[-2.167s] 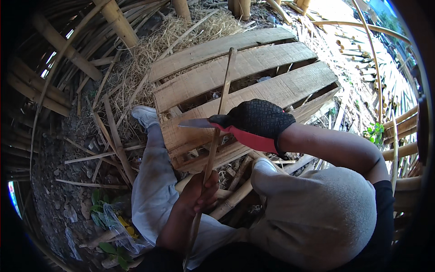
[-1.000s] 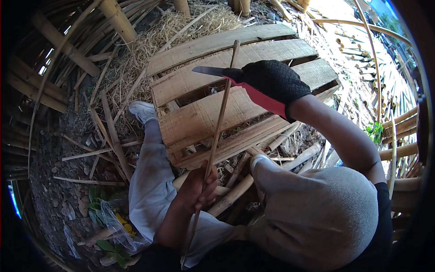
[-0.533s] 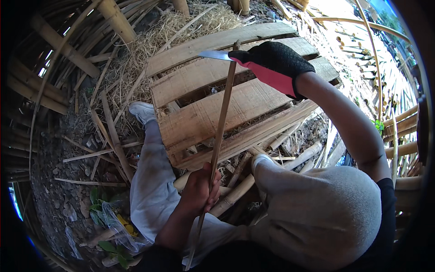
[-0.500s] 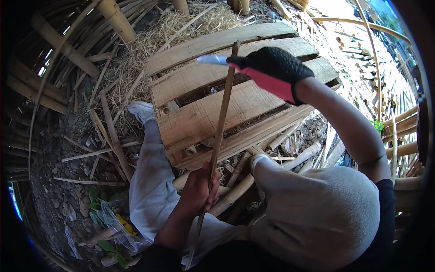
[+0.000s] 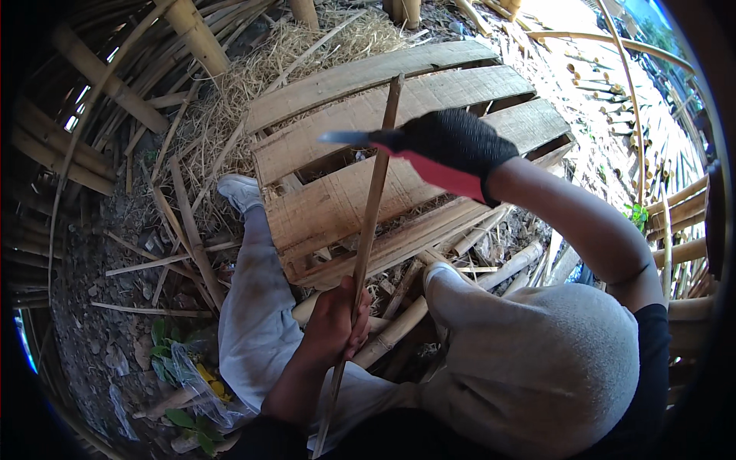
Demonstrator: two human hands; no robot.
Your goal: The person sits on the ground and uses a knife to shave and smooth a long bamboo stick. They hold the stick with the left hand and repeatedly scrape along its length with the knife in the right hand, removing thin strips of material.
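My bare left hand is closed round the lower part of a long, thin bamboo strip, which slants up from my lap and over the pallet. My right hand, in a black and pink work glove, is closed on a knife; its blade points left, across the strip's upper part. The knife's handle is mostly hidden in the glove. Whether the blade touches the strip, I cannot tell. Beneath both lies a slatted wooden pallet, between my legs and beyond them.
Dry shavings heap up behind the pallet. Bamboo poles and loose strips lie on the ground around it. Clear plastic wrap and green leaves are at the lower left. Cut bamboo pieces are spread at the far right.
My right hand and the knife have come down along the strip, toward me and slightly left. My left hand keeps its hold on the strip in about the same place.
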